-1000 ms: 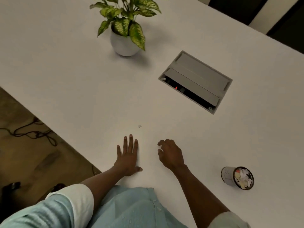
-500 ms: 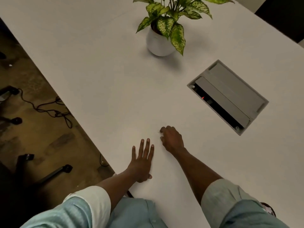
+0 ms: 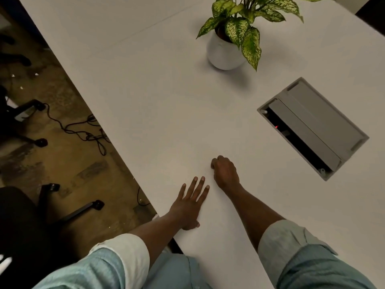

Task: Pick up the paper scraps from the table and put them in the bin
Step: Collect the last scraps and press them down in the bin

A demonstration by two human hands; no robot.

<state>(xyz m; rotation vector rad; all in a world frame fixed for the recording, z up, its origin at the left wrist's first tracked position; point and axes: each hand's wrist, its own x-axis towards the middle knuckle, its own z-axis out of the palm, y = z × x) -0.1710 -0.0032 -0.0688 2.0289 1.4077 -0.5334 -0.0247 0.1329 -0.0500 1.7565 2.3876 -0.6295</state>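
Item: white table [image 3: 145,101], broad and matte, running from the near right to the far left, its left edge dropping off to the floor. On it, far right: a potted plant [image 3: 226,53] in a round white pot. Right of centre: a grey cable hatch [image 3: 312,127] set into the top, its lid part raised, a small red light inside. Item: my left hand [image 3: 188,205], laid flat on the table near its edge, palm down, fingers spread and straight, gripping nothing. Item: my right hand [image 3: 226,173], just beyond and right of the left, knuckles up, fingers curled down and inward against the surface; whether they have closed on a scrap I cannot tell, since the fingertips are hidden under the hand. Item: paper scraps, none showing anywhere on the table; if one is here it lies under the curled right fingers. Item: bin, not in view. Handling note, by my judgement: a scrap of this sort will be nearly weightless, limp and thin, lying flush on a smooth top, so I would pinch it at an edge between thumb and forefinger, or slide it a little to lift a corner first. It needs a firm pinch through the carry, as any draught or loosening could drop it.
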